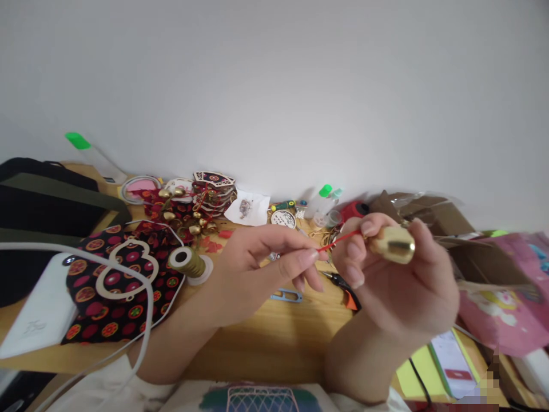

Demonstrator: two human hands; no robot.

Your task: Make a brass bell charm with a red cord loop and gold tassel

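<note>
A red cord (338, 241) runs taut between my two hands above the table. My left hand (274, 266) pinches one end of it between thumb and forefinger, the other fingers loosely curled. In my right hand (394, 286) is a shiny gold bell (393, 245), its cord end held by the fingers while the bell lies against the palm side. Below my hands, a blue flat tool (286, 295) and orange-and-black pliers (343, 286) rest on the wooden table (266, 343).
A spool of olive thread (191, 264) stands beside patterned dark cloth (109, 326) with a pale gourd-shaped frame (105, 280). Gold bells (195, 229) and trinkets pile up by the wall. Cardboard boxes (429, 212), a pink bag (501, 320) and a phone (454, 366) are right; a white cable (148, 315) crosses left.
</note>
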